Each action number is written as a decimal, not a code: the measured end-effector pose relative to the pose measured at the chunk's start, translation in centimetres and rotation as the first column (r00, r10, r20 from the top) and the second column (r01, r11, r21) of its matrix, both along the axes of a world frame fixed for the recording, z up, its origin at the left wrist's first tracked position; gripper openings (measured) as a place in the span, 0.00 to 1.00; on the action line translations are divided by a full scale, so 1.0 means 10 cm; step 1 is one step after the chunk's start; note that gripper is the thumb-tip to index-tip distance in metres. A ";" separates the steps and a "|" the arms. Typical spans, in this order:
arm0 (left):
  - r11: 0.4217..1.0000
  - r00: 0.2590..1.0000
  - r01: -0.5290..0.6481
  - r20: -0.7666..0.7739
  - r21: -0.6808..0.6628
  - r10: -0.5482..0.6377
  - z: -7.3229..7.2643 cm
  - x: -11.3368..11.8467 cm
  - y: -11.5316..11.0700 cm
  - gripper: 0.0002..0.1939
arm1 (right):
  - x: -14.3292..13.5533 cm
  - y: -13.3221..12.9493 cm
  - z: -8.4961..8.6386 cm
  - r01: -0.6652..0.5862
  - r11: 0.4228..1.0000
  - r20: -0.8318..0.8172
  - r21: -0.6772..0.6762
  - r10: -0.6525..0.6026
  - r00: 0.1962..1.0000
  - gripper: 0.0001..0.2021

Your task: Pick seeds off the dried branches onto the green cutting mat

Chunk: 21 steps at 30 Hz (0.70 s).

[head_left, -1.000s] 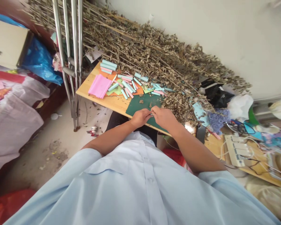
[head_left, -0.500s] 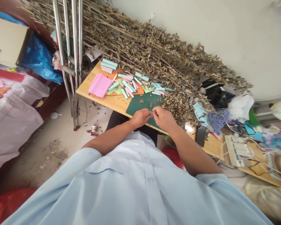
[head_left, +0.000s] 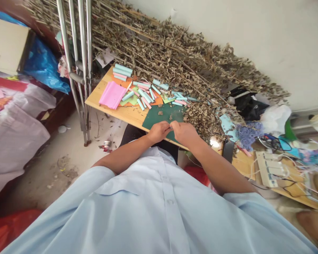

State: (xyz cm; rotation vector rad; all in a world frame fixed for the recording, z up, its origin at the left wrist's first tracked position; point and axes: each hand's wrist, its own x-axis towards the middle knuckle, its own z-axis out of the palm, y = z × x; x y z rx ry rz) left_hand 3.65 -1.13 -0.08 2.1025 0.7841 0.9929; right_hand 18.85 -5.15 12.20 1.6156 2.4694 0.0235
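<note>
Over the near edge of a dark green mat [head_left: 159, 118], my left hand [head_left: 159, 131] and my right hand [head_left: 184, 133] meet fingertip to fingertip. Both are closed in a pinch around something small that their fingers mostly hide. Two small brown clumps lie on the mat just beyond them. To the left, blue and pink paper rolls [head_left: 144, 94] are scattered over orange and green sheets, beside a pink stack of paper [head_left: 112, 95]. Crumbled dry leaves [head_left: 201, 118] are heaped right of the mat.
Long dried leafy stalks [head_left: 159, 46] lie along the wall behind the wooden table [head_left: 95, 97]. Metal crutches [head_left: 82, 70] stand at its left. At the right are a dark phone [head_left: 228, 151], purple yarn [head_left: 249, 135] and a power strip [head_left: 267, 169] with cables.
My right hand has turned slightly, its fingers now closer against my left fingertips. The camera view has shifted a little. The rolls and the mat lie as before.
</note>
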 end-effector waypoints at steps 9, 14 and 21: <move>1.000 1.000 -0.013 0.016 0.013 0.012 0.02 0.00 -0.01 0.16 | 0.02 -0.04 0.02 0.028 1.000 -0.070 -0.007 -0.029 0.997 0.12; 1.000 1.000 -0.019 0.011 -0.005 0.019 0.02 0.00 0.00 0.15 | 0.17 -0.07 -0.12 0.079 0.994 -0.369 0.070 -0.047 0.928 0.11; 0.999 0.999 -0.034 0.004 -0.004 0.034 0.00 -0.01 0.01 0.14 | 0.32 -0.13 -0.28 0.174 0.970 -0.665 0.169 -0.018 0.746 0.10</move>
